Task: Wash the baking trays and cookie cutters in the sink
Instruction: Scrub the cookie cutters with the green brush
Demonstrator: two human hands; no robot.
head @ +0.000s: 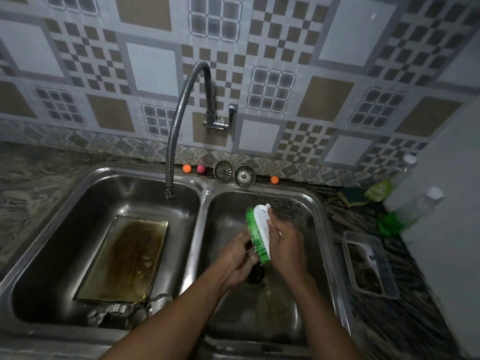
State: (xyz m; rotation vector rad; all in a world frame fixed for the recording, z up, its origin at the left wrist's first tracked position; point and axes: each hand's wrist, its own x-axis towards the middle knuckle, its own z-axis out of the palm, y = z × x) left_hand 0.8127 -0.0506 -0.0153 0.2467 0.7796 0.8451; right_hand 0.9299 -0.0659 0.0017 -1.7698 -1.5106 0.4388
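Note:
Over the right sink basin (298, 203), my right hand (287, 245) grips a white scrub brush (262, 224) with green bristles. The bristles face left, against my left hand (237, 258), which holds a small item that is blurred and mostly hidden, so I cannot tell what it is. A stained rectangular baking tray (127, 258) lies in the left sink basin (52, 242). Several shiny metal pieces (117, 310), possibly cookie cutters, sit at the tray's near end.
A flexible faucet (172, 141) hangs over the left basin. Two sink strainers (233, 174) and small coloured balls (187, 168) line the back ledge. On the right counter stand a clear container (368, 266), a sponge (354, 194), green items and bottles (413, 201).

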